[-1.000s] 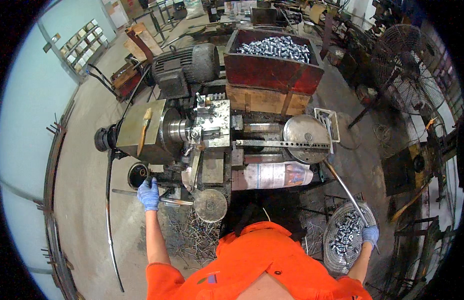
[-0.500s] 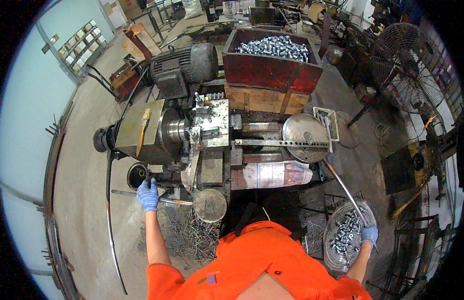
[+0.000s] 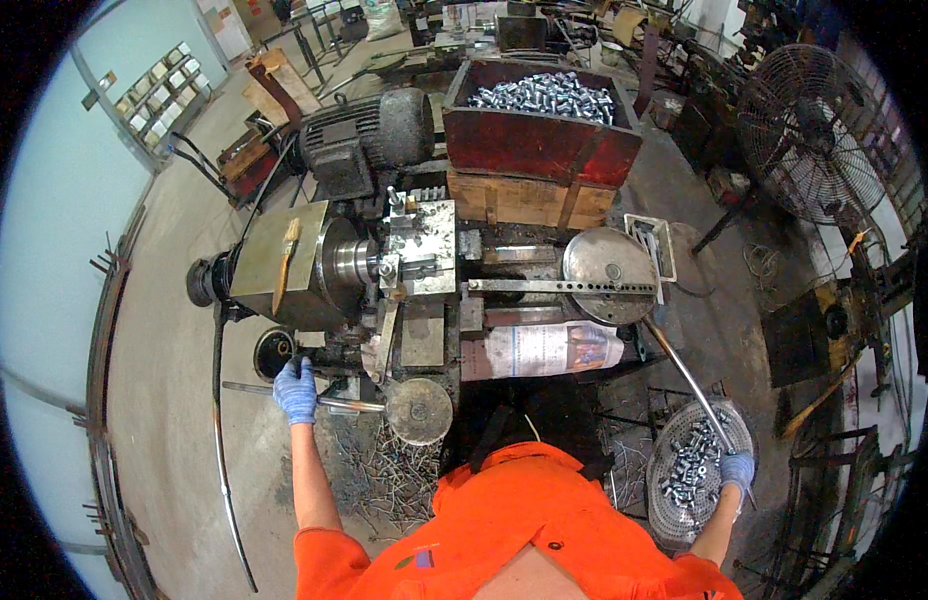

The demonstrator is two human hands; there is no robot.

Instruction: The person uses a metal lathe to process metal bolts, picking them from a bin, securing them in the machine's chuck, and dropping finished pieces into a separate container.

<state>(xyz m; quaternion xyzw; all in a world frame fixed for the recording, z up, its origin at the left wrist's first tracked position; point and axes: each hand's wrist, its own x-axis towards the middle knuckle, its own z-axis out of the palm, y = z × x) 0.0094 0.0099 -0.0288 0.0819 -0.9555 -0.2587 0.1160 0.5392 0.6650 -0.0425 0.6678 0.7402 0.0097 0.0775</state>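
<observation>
My left hand [image 3: 296,392], in a blue knit glove with dark fingertips, is closed over a metal rod [image 3: 354,404] beside the lathe's round hub [image 3: 420,411]. Whether its fingers grip the rod or something smaller is hidden. Just beyond the fingertips stands a dark round pot [image 3: 274,352]. On the far right, my right hand [image 3: 737,470], gloved the same way, is wrapped round the low end of a long steel lever [image 3: 686,375]. This lever slopes down from the round metal disc [image 3: 611,272]. Below it sits a perforated basin [image 3: 663,455] holding shiny metal pieces [image 3: 692,468].
The lathe's chuck [image 3: 352,262] and tool slide [image 3: 430,235] lie ahead, with a brush [image 3: 287,262] on the headstock. Behind are a motor [image 3: 369,135] and a red box [image 3: 534,150] of bolt-like pieces. A fan [image 3: 804,135] stands right; metal scraps [image 3: 394,470] litter the floor.
</observation>
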